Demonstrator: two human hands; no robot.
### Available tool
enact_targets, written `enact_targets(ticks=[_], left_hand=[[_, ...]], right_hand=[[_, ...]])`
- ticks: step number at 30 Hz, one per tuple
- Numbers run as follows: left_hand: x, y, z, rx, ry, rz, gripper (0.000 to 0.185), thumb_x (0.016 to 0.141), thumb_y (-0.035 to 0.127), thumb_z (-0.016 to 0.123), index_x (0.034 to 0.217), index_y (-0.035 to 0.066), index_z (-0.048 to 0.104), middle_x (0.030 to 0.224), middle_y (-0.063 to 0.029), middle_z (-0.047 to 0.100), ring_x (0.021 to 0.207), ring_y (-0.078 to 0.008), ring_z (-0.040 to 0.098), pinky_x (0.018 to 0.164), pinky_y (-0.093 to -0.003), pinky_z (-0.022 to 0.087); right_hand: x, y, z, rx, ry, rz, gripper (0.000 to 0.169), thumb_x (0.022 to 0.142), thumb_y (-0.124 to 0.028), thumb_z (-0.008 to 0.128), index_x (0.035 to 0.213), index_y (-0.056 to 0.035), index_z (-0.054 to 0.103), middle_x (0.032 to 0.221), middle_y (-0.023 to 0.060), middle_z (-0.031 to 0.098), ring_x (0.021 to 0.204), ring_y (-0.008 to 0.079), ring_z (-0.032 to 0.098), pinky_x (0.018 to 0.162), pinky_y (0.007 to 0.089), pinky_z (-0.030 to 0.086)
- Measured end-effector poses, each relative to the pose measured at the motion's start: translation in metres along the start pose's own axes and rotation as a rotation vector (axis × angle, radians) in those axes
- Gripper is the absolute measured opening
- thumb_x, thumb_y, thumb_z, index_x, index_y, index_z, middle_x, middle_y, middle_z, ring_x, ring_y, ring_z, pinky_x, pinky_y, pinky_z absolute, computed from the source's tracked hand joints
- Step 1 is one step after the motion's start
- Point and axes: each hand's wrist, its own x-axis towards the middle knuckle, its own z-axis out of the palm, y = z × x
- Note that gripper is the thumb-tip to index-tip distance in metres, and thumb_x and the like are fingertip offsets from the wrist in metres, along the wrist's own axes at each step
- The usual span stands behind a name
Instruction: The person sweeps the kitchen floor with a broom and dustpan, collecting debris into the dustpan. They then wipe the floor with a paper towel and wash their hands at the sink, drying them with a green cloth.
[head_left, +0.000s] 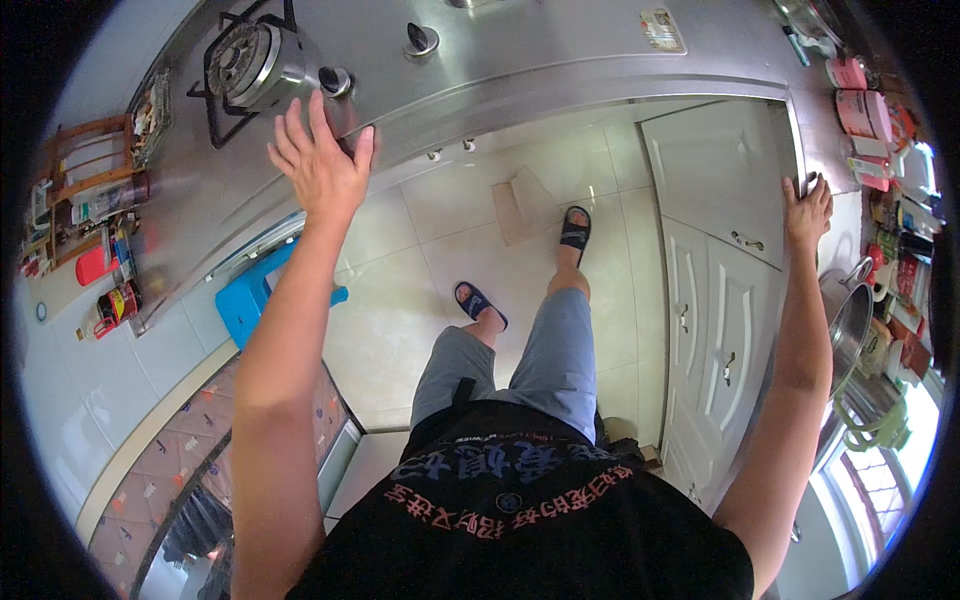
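My left hand (324, 165) has its fingers spread on the front edge of a stainless steel gas stove (480, 82). Its fingertips are close to a black and silver burner knob (334, 81). A second knob (421, 39) sits farther right on the steel top. Behind the left hand is a gas burner (244, 64) with a black pan support (217, 127). Over at the right, my right hand (807, 214) rests at the edge of the side counter (814, 135), thumb and fingers apart. A small dark patch between them is too small to identify.
White cabinets (716, 176) with metal handles run along the right. A blue plastic stool (251, 292) stands at the left, below the stove. A flat brown piece (521, 206) lies on the tiled floor (435, 225). Pink-lidded jars (862, 112) and a metal pot (851, 330) crowd the right counter.
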Motion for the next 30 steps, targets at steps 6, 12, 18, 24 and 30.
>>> enact_targets(ticks=[6, 12, 18, 24, 30], left_hand=[[-0.003, -0.005, 0.0, 0.024, 0.035, 0.026, 0.078, 0.084, 0.052, 0.057, 0.144, 0.011, 0.028, 0.144, -0.0195, 0.03, 0.133, -0.0424, 0.023, 0.108, -0.0596, 0.014], [-0.003, -0.001, 0.002, 0.024, 0.043, 0.02, 0.078, 0.084, 0.053, 0.056, 0.144, 0.011, 0.028, 0.143, -0.0194, 0.03, 0.133, -0.0425, 0.024, 0.107, -0.059, 0.014], [-0.003, -0.002, 0.0, 0.049, 0.029, 0.028, 0.078, 0.084, 0.053, 0.057, 0.143, 0.011, 0.029, 0.142, -0.0195, 0.031, 0.132, -0.0422, 0.025, 0.107, -0.0591, 0.015], [-0.001, -0.005, 0.004, 0.011, 0.043, 0.035, 0.081, 0.081, 0.056, 0.058, 0.143, 0.013, 0.028, 0.141, -0.021, 0.03, 0.132, -0.0431, 0.023, 0.105, -0.0634, 0.017], [-0.003, -0.005, 0.002, 0.025, 0.014, 0.023, 0.081, 0.081, 0.055, 0.058, 0.143, 0.013, 0.028, 0.142, -0.021, 0.029, 0.132, -0.0432, 0.023, 0.105, -0.0635, 0.016]], right_hand=[[0.004, -0.01, -0.003, 0.019, -0.021, 0.004, 0.087, 0.079, -0.067, 0.055, 0.141, -0.0111, 0.033, 0.145, 0.0128, 0.036, 0.135, 0.0385, 0.029, 0.103, 0.0581, 0.03], [0.0, -0.007, -0.005, -0.004, -0.018, 0.011, 0.088, 0.079, -0.069, 0.054, 0.141, -0.0109, 0.034, 0.144, 0.0131, 0.037, 0.135, 0.038, 0.03, 0.103, 0.0577, 0.03], [0.001, -0.005, 0.002, -0.027, -0.01, 0.016, 0.089, 0.078, -0.071, 0.053, 0.141, -0.0116, 0.034, 0.144, 0.0109, 0.038, 0.135, 0.0356, 0.03, 0.102, 0.0577, 0.031], [0.008, 0.011, 0.014, 0.0, 0.012, -0.018, 0.088, 0.078, -0.07, 0.053, 0.142, -0.0124, 0.034, 0.144, 0.0095, 0.037, 0.135, 0.0359, 0.031, 0.103, 0.0576, 0.03], [0.005, 0.008, 0.01, -0.026, 0.015, -0.018, 0.086, 0.081, -0.067, 0.053, 0.143, -0.0124, 0.033, 0.147, 0.0101, 0.035, 0.136, 0.0351, 0.03, 0.104, 0.0564, 0.029]])
